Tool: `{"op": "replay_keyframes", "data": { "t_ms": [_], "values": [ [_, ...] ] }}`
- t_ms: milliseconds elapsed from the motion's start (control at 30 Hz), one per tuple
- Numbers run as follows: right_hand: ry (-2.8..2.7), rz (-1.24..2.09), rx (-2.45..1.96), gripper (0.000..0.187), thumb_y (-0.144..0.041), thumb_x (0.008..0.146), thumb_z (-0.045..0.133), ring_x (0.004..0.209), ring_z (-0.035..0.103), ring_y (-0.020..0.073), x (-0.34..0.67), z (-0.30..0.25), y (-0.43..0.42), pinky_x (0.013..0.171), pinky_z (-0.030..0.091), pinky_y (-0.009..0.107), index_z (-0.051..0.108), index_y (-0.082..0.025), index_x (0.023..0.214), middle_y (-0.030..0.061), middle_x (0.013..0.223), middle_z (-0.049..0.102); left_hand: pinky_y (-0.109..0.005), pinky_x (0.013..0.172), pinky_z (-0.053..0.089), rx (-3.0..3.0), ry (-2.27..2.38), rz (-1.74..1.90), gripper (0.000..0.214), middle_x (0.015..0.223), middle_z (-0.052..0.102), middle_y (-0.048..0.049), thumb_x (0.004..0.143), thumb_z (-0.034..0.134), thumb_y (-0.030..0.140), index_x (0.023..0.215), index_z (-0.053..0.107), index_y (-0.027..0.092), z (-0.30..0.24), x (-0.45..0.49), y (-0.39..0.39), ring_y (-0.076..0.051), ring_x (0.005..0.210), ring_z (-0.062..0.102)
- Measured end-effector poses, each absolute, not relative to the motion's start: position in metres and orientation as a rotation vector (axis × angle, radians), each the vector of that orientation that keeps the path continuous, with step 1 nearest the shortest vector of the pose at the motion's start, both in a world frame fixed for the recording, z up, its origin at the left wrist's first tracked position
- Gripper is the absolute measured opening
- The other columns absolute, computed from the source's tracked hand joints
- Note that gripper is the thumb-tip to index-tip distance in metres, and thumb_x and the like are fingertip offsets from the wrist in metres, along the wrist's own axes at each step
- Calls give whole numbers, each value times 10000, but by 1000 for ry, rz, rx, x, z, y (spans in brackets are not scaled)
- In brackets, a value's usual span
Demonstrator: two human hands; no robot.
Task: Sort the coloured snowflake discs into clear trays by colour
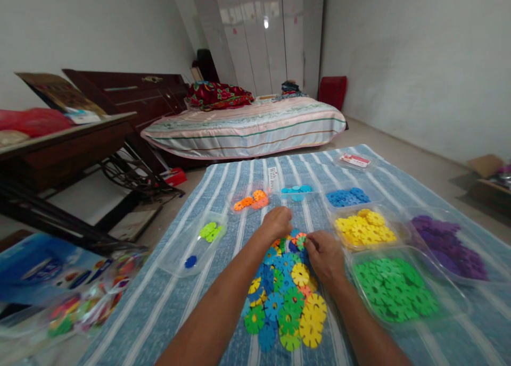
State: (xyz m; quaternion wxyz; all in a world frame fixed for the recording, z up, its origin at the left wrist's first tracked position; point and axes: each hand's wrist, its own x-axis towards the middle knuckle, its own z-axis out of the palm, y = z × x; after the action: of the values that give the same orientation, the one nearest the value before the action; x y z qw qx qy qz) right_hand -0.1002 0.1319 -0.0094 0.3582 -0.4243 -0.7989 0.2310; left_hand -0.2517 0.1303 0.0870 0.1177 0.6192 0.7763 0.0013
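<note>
A heap of mixed-colour plastic snowflake discs (293, 302) lies on the striped cloth between my forearms. My left hand (278, 222) is over the far end of this heap, its fingers curled down and their tips hidden. At the heap's right edge, my right hand (326, 253) has its thumb and fingers drawn together beside an orange and green disc (301, 240). What sits between those fingertips is too small to make out. Clear boxes around the heap hold sorted discs: orange (247, 201), light blue (296, 190), blue (348, 197), yellow (365, 227), green (395, 289) and purple (449, 243).
To the left, a clear tray (171, 257) contains lime discs (210, 231) and one dark blue disc (190, 261). A labelled clear lid (355, 161) rests near the cloth's far edge. Beyond is a bed (247, 129); a sewing table (67, 134) stands at left.
</note>
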Motion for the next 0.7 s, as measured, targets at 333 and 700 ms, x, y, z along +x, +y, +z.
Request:
{"op": "replay_keyframes", "data": {
  "t_ms": [333, 700],
  "values": [
    [-2064, 584, -1090, 229, -286, 821, 464, 741, 529, 164, -100, -12, 133, 680, 349, 264, 659, -190, 750, 35, 737, 626, -273, 751, 472, 1743, 2260, -35, 208, 876, 682, -74, 569, 658, 137, 773, 681, 168, 77, -260, 126, -223, 898, 618],
    [-2054, 599, -1072, 220, -254, 812, 457, 739, 532, 166, -100, -10, 133, 684, 357, 267, 658, -188, 755, 41, 736, 628, -178, 532, 440, 1525, 2148, 465, 68, 548, 568, 21, 610, 658, 157, 666, 631, 130, 81, -266, 145, -100, 574, 569]
  ]
}}
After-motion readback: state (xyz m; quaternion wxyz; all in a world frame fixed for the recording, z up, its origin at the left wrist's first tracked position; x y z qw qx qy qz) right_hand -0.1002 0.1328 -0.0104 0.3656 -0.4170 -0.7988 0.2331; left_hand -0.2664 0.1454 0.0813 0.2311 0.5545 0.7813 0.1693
